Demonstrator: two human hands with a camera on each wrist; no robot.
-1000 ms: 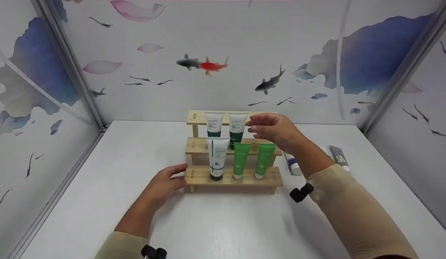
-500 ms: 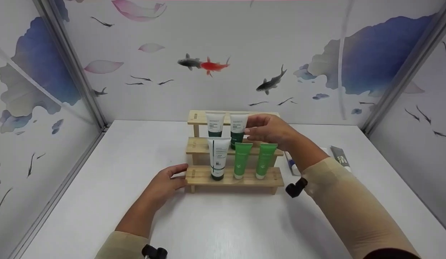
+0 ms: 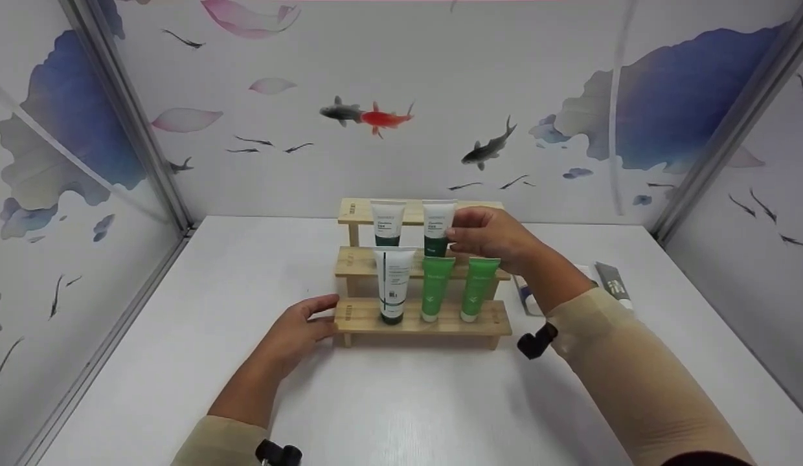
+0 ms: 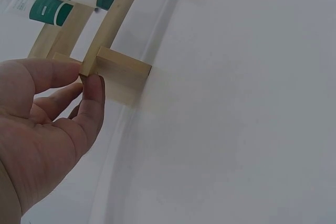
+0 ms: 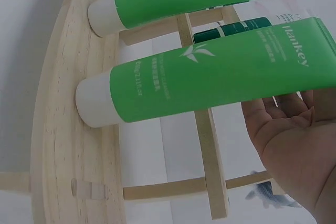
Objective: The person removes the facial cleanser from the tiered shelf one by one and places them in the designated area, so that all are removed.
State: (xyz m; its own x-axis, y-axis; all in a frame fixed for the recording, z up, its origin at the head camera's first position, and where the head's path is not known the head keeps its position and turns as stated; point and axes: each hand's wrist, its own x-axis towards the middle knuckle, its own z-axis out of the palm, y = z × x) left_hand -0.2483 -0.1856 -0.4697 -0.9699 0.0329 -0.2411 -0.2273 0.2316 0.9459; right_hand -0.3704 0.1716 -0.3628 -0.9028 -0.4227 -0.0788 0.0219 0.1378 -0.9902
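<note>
A three-step wooden display rack [image 3: 350, 310] stands on the table. My left hand [image 3: 301, 333] pinches the left end of its lowest step between thumb and fingers [image 4: 93, 95]. On the middle step are two white tubes with dark green lower parts. The right one [image 3: 438, 220] is held at its right edge by my right hand [image 3: 495, 239]; its cap is hidden behind a green tube. The left one [image 3: 388, 223] stands apart. A taller white tube [image 3: 394, 281] and two green tubes, one nearer the middle [image 3: 435, 288] and one farther right [image 3: 480, 288], stand cap-down on the lowest step.
Right of the rack, partly behind my right forearm, lie a white tube with a blue band [image 3: 526, 294] and a grey tube [image 3: 612, 281]. The top step [image 3: 411, 212] rises behind the standing tubes. Printed wall panels [image 3: 401, 168] enclose the table at back and sides.
My right hand has moved left to the right-hand white and dark green tube, which then shifted slightly right with it. My left hand stays at the rack's end.
</note>
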